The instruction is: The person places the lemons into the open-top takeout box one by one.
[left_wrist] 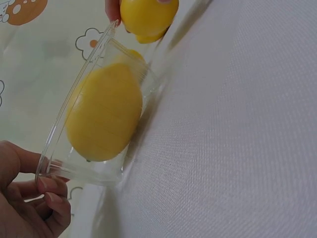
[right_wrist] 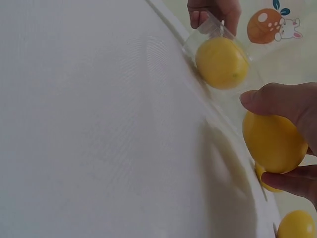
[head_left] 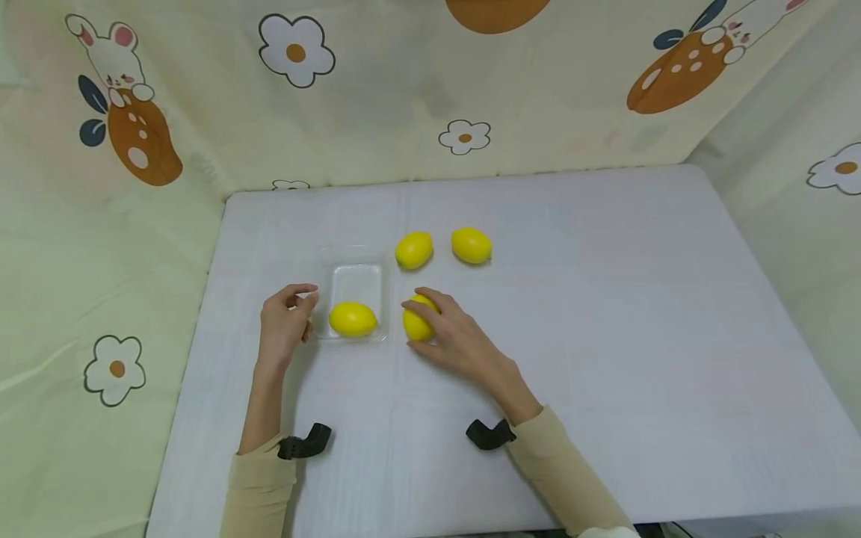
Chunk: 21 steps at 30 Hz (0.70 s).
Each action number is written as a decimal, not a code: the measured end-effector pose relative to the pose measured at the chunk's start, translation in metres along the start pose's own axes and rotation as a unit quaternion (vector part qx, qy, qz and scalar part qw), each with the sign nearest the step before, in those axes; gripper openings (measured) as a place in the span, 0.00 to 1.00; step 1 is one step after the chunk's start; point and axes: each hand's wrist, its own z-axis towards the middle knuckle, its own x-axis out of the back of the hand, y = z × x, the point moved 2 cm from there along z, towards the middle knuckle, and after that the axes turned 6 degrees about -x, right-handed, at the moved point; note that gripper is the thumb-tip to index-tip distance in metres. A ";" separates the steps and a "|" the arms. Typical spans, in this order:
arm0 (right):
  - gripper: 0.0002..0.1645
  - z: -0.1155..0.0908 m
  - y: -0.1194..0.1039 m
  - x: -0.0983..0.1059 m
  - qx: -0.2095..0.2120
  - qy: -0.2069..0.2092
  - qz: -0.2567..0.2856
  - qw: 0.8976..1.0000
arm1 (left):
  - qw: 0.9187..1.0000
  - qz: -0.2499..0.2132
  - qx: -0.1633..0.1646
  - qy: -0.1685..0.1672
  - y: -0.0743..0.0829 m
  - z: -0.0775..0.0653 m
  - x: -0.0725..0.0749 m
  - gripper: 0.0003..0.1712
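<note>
A clear plastic container (head_left: 358, 280) stands on the table with one yellow lemon (head_left: 353, 320) lying at its near end. My left hand (head_left: 285, 317) pinches the container's left rim between thumb and fingers, as the left wrist view shows at the rim (left_wrist: 44, 166). Just right of the container, my right hand (head_left: 460, 340) grips a second lemon (right_wrist: 273, 141) with thumb and fingertips on opposite sides. In the right wrist view that lemon appears raised off the table. Its far side is partly hidden by the fingers in the head view.
Two more lemons, a left one (head_left: 413, 250) and a right one (head_left: 471, 246), lie on the table behind my right hand. The white-covered table (head_left: 605, 336) stretches to the right. Patterned cloth (head_left: 377, 97) hangs behind and at the sides.
</note>
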 end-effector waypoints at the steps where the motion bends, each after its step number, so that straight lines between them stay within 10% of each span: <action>1: 0.35 -0.001 -0.001 0.002 0.003 0.003 0.000 1.000 | 1.000 0.001 0.001 -0.001 0.000 0.000 0.000 0.19; 21: 0.35 0.012 -0.031 0.028 0.076 0.033 0.025 0.996 | 1.000 0.004 -0.002 -0.005 0.004 0.000 0.001 0.19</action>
